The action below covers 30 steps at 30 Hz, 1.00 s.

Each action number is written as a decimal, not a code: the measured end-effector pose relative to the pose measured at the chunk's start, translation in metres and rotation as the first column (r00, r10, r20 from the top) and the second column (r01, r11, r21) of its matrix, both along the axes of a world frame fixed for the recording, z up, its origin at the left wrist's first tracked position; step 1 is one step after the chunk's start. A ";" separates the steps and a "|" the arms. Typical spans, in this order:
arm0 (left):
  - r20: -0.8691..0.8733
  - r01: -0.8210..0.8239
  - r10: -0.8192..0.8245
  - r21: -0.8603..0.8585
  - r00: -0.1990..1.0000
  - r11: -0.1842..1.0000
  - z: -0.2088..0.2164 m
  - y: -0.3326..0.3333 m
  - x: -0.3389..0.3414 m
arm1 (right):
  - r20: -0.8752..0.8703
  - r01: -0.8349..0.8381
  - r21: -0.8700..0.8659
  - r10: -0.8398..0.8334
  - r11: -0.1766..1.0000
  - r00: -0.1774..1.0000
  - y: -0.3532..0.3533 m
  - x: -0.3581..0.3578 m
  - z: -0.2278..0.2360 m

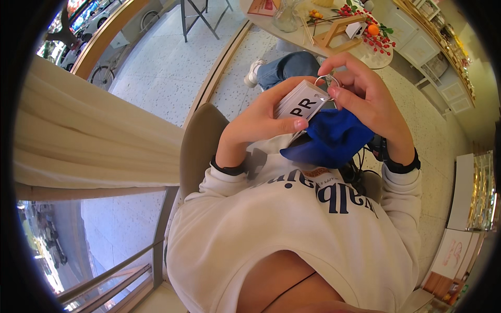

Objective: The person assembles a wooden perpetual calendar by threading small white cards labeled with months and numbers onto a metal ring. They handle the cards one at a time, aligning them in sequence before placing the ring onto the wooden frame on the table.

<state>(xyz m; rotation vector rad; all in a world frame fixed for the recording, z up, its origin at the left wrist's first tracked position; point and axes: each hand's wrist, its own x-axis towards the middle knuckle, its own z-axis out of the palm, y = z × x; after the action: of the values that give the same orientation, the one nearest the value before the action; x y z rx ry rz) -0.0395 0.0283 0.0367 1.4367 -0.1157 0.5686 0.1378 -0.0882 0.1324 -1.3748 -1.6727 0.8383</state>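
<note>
My left hand (258, 120) is wrapped round a thick stack of white cards (298, 108) with large black print, the thumb across the front face. A metal binder ring (325, 76) goes through the corner of the stack. My right hand (371, 96) pinches this ring between thumb and fingers; whether the ring is sprung apart or closed is too small to tell. Below the cards a blue cloth item (336, 136) lies against my lap, partly hidden by both hands. Dark cords (357, 169) hang beside it near my right wrist.
Ahead stands a round white table (292, 35) with a glass vase (285, 16), a wooden stand (339, 34) and red berry sprigs (383, 48). A cream curtain (99, 135) and windows line my left. Shelves (480, 193) stand on the right.
</note>
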 end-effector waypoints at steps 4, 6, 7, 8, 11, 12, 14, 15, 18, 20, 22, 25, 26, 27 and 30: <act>-0.060 -0.033 0.037 0.064 0.998 0.997 0.010 -0.003 -0.004 | -0.022 -0.024 -0.002 0.024 1.000 0.999 0.000 0.004 -0.001; -0.103 0.000 0.006 0.053 0.995 0.999 0.011 -0.001 -0.006 | -0.029 -0.045 -0.013 0.044 0.999 0.999 -0.002 0.007 -0.001; -0.116 -0.006 0.013 0.063 0.993 0.998 0.012 0.000 -0.007 | -0.038 -0.053 -0.017 0.053 0.998 0.998 -0.002 0.009 -0.001; -0.129 -0.012 0.021 0.073 0.991 0.997 0.012 0.001 -0.008 | -0.047 -0.062 -0.021 0.061 0.998 0.997 -0.002 0.010 -0.002; -0.188 -0.040 0.072 0.168 0.980 0.985 0.015 0.007 -0.010 | -0.023 -0.062 -0.094 0.060 0.994 0.998 -0.003 0.014 -0.003; -0.209 -0.051 0.096 0.209 0.973 0.977 0.018 0.010 -0.009 | -0.023 -0.066 -0.103 0.064 0.992 0.998 -0.003 0.016 -0.004; -0.259 -0.014 0.060 0.178 0.964 0.984 0.030 0.017 -0.007 | -0.023 -0.075 -0.122 0.073 0.990 0.997 -0.003 0.019 -0.006; -0.283 0.004 0.043 0.165 0.958 0.986 0.035 0.022 -0.006 | -0.065 -0.092 -0.132 0.084 0.987 0.994 -0.001 0.022 -0.006; -0.270 0.023 0.022 0.165 0.963 0.986 0.039 0.033 -0.003 | -0.174 -0.130 -0.167 0.101 0.977 0.980 0.005 0.029 -0.009; -0.285 0.007 0.049 0.191 0.957 0.982 0.045 0.034 -0.003 | -0.227 -0.137 -0.197 0.090 0.971 0.970 0.008 0.031 -0.010; -0.285 -0.020 0.084 0.218 0.955 0.976 0.048 0.033 -0.004 | -0.259 -0.140 -0.190 0.088 0.972 0.962 0.009 0.031 -0.010; -0.296 -0.045 0.107 0.207 0.949 0.977 0.050 0.029 -0.005 | -0.240 -0.051 -0.099 0.026 0.994 0.971 0.012 0.027 -0.015; -0.310 -0.013 0.064 0.165 0.949 0.986 0.047 0.029 -0.003 | -0.224 -0.005 -0.054 -0.007 0.999 0.975 0.013 0.025 -0.018; -0.319 0.018 0.023 0.125 0.947 0.992 0.041 0.031 -0.001 | -0.210 0.023 -0.029 -0.029 0.999 0.977 0.015 0.023 -0.020; -0.322 0.059 -0.068 -0.039 0.944 0.997 0.029 0.027 0.005 | -0.118 0.145 0.062 -0.137 0.987 0.983 0.018 0.018 -0.023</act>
<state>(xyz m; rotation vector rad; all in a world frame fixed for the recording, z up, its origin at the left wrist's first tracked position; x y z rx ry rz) -0.0345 0.0557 0.0658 1.4737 0.1067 0.2739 0.1556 -0.0705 0.1091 -1.3542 -1.4858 0.7545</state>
